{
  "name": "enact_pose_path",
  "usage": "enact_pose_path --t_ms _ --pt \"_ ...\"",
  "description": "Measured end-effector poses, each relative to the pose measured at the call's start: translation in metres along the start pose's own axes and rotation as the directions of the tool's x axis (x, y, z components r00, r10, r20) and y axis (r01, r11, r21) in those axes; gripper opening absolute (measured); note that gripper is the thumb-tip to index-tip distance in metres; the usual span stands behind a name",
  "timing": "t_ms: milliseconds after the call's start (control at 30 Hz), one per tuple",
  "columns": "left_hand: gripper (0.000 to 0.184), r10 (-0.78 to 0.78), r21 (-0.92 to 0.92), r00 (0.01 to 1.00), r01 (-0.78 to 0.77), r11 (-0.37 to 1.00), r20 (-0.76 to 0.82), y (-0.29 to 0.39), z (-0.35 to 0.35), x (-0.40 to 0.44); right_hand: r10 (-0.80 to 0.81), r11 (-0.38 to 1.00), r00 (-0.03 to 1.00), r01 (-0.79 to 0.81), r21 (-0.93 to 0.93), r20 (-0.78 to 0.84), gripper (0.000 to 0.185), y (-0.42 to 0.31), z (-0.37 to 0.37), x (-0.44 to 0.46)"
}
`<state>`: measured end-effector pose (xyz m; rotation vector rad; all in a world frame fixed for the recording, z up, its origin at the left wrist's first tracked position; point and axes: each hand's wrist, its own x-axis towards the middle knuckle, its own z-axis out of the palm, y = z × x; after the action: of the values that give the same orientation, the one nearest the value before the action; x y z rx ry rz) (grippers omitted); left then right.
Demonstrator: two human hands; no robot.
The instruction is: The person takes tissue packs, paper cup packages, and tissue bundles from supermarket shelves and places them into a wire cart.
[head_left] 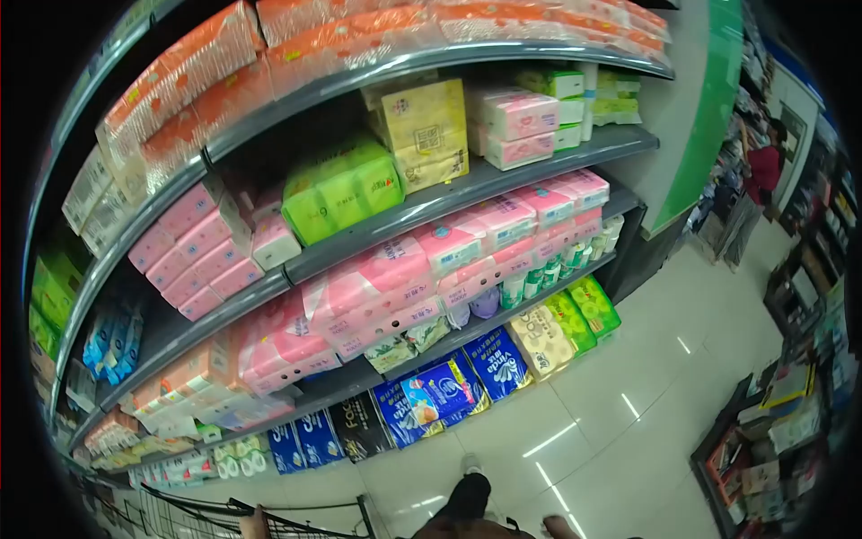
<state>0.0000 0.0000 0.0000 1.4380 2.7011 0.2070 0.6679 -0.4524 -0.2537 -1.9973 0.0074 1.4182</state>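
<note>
At the bottom edge, my left hand [254, 523] is closed round the black bar of a wire shopping cart [189, 516]. My right hand [560, 526] shows only in part at the bottom edge, over the floor, and its fingers are too unclear to read. Ahead stand shelves of packed tissue: pink packs [368, 283], a green pack [346, 190], yellow packs [424, 135] and orange packs [346, 40]. Blue Vinda packs [498, 364] and a black pack [359, 427] sit at the lowest level, beyond my foot [471, 464].
A tiled floor [620, 395] runs along the shelves to the right. Low display stands [763, 458] with mixed goods line the right side. Farther up the aisle, a person in a red top [763, 169] stands near hanging goods. A green panel [709, 108] borders the shelf end.
</note>
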Motion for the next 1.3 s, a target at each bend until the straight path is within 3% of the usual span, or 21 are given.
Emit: enact_pose_path --t_ms 33,67,100,200,400,500,633,700,733,800,900,933,1033,1233,1300 --pt "0.048 0.001 0.027 0.996 0.001 1.0 -0.09 -0.011 -0.015 -0.006 0.016 1.0 1.0 -0.016 -0.019 0.008 0.049 0.011 -0.009 -0.011" --pt "0.048 -0.185 -0.021 0.97 0.191 0.981 0.16 -0.011 -0.044 -0.014 0.006 0.998 1.0 -0.007 0.065 0.021 0.04 -0.002 -0.009 -0.004" --pt "0.049 -0.167 -0.062 0.958 0.186 0.981 0.231 0.036 0.03 -0.03 -0.07 0.997 0.996 0.073 0.039 -0.062 0.036 -0.081 -0.072 0.021" --pt "0.054 -0.213 0.019 0.965 0.212 0.977 0.152 0.042 0.01 -0.014 -0.169 0.981 0.985 0.171 0.095 -0.028 0.038 -0.171 -0.055 0.023" --pt "0.042 -0.313 0.1 0.933 0.299 0.949 0.178 0.152 -0.043 -0.074 -0.011 0.997 1.0 0.01 0.075 0.012 0.037 -0.183 -0.08 0.049" --pt "0.046 -0.241 0.073 0.966 0.235 0.969 0.09 0.154 -0.026 -0.079 0.148 0.984 0.988 -0.151 -0.097 -0.039 0.032 -0.141 -0.105 0.07" --pt "0.055 -0.209 0.084 0.971 0.2 0.976 0.119 0.192 -0.028 -0.105 0.239 0.956 0.969 -0.246 -0.158 -0.063 0.028 -0.135 -0.146 0.07" --pt "0.059 -0.178 0.116 0.983 0.172 0.978 0.049 0.2 -0.013 -0.115 0.172 0.979 0.981 -0.181 -0.096 -0.092 0.03 -0.127 -0.16 0.096" --pt "0.058 -0.136 0.108 0.987 0.126 0.986 0.089 0.205 -0.004 -0.118 0.138 0.987 0.985 -0.146 -0.07 -0.104 0.031 -0.117 -0.17 0.112" --pt "0.058 -0.076 0.094 0.983 0.06 0.994 0.167 0.217 0.003 -0.127 0.066 0.978 0.996 -0.076 -0.194 -0.057 0.031 -0.155 -0.187 0.117" --pt "0.054 -0.109 0.12 0.993 0.102 0.987 0.053 0.236 0.016 -0.156 -0.045 0.914 0.999 0.052 -0.403 0.027 0.031 -0.21 -0.205 0.125" --pt "0.054 -0.123 0.129 0.978 0.102 0.986 0.169 0.248 0.012 -0.163 -0.043 0.944 0.998 0.054 -0.327 0.043 0.031 -0.222 -0.213 0.137" --pt "0.057 -0.192 0.113 0.974 0.178 0.977 0.12 0.277 0.024 -0.198 -0.001 0.99 0.998 0.009 -0.138 0.058 0.035 -0.243 -0.241 0.187" --pt "0.055 -0.152 0.086 0.975 0.139 0.986 0.161 0.343 0.009 -0.297 0.084 0.96 0.991 -0.053 -0.274 0.102 0.045 -0.287 -0.281 0.234" --pt "0.054 -0.007 0.086 0.979 -0.011 0.996 0.205 0.348 0.008 -0.32 0.068 0.95 0.992 -0.03 -0.311 0.109 0.043 -0.292 -0.283 0.245"
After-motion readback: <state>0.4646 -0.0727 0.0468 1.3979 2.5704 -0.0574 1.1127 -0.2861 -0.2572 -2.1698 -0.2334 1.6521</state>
